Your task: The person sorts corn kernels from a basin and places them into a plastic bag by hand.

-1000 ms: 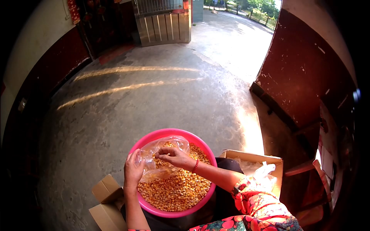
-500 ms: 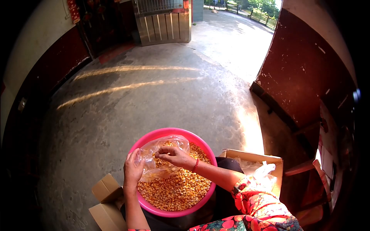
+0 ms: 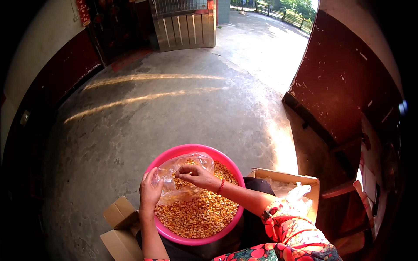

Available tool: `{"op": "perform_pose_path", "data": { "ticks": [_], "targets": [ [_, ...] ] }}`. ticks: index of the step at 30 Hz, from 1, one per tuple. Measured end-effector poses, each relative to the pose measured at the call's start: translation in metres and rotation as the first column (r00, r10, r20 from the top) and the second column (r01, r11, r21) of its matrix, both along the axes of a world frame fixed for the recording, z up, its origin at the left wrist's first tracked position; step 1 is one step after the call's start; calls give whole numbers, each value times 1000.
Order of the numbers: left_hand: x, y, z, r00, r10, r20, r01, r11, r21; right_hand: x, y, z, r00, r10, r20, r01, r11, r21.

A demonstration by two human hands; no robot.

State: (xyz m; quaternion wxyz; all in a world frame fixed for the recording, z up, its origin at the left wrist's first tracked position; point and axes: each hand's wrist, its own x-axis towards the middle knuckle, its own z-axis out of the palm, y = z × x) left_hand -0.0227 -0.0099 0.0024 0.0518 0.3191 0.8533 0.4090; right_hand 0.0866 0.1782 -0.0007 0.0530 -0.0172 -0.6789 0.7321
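Observation:
A pink basin [image 3: 187,150] full of yellow-orange corn kernels [image 3: 196,219] stands in front of me. Over the kernels lies a clear plastic bag [image 3: 172,198], its mouth spread open. My left hand [image 3: 150,190] grips the bag's left edge at the basin's rim. Above the bag's opening, my right hand [image 3: 198,177] has its fingers curled and pinched together. Whatever sits between those fingertips is too small to make out. A red bracelet [image 3: 221,187] circles the right wrist.
A cardboard box [image 3: 317,182] with crumpled clear plastic bags [image 3: 300,193] stands to the right of the basin. Open flaps of another cardboard box [image 3: 119,213] show at the left. Farther right is a reddish chair [image 3: 342,189]. Concrete floor [image 3: 174,113] stretches toward a sunlit doorway.

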Motion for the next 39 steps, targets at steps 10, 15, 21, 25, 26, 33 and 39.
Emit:
{"op": "perform_pose_path", "data": {
  "ticks": [10,15,21,25,26,33,39],
  "targets": [
    [1,1,0,998,-15,-60,14,1000,-27,-1,3,-3,1000,23,6,-23,1000,9],
    [-1,2,-5,1000,7,-27,-8,1000,-30,-4,6,-6,1000,23,-2,-23,1000,17],
    [3,5,-2,1000,-1,-5,1,1000,14,-3,5,-7,1000,20,-20,-19,999,37],
    [6,6,4,998,-3,59,3,1000,11,-4,5,-7,999,23,-30,-21,999,45],
    [6,6,5,999,-10,54,10,1000,-1,-4,5,-6,999,27,-26,-25,998,49],
    [6,5,2,996,-54,77,52,998,19,-3,6,-9,999,37,-37,-35,998,54],
    [9,6,6,993,-48,108,51,999,-20,-3,6,-7,999,31,-13,-30,999,42]
  ]
}}
